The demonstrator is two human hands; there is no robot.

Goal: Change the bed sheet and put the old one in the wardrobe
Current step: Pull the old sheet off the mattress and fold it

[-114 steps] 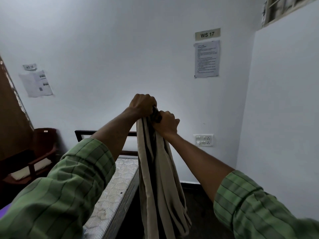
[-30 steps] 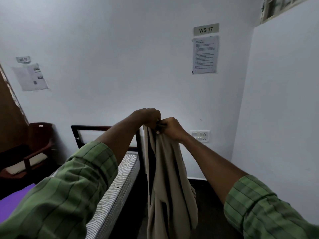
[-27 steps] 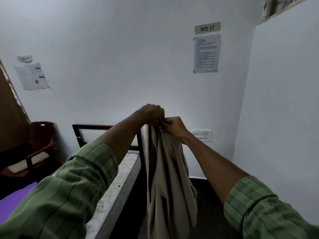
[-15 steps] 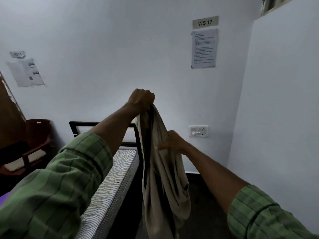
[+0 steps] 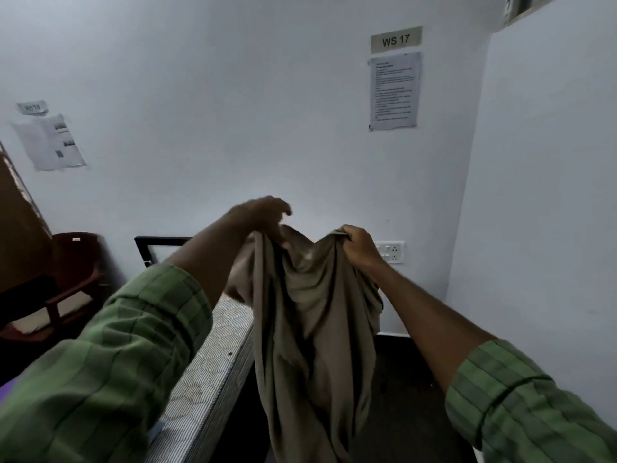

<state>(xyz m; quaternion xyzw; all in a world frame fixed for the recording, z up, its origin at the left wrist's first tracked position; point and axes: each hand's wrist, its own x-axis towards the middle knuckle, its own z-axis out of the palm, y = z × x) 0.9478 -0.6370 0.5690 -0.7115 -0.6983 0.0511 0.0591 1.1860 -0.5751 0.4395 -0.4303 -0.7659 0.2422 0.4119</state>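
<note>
- Since half a second ago my hands have pulled apart along the top edge of the beige bed sheet [image 5: 314,315]; before that they were bunched together at one point; now the cloth sags in a dip between them
- my left hand [image 5: 263,217] is up and a bit blurred; its fingers pinch the sheet's upper left corner; thumb and forefinger look partly lifted off the cloth, rest of the grasp hidden behind the fabric
- my right hand [image 5: 359,247] is clenched round the upper right corner; cloth gathered in the fist
- sheet hangs in folds from both hands, in the air, beside the right edge of the bed; its lower end runs out of the bottom of the view; dark stripe or shadowed fold down the left part, cannot tell which
- both forearms bare; green checked sleeves [image 5: 110,372] rolled back
- bare quilted mattress [image 5: 213,369] lower left, dark headboard frame [image 5: 160,243] behind it against the wall
- wooden armchair [image 5: 71,282] far left with pale cushion
- white wall: "WS 17" sign [image 5: 396,39] over a printed notice [image 5: 394,91]; second notice [image 5: 50,142] at left; switch socket plate [image 5: 391,252] just right of my right hand
- dark floor [image 5: 407,406] under the sheet
</note>
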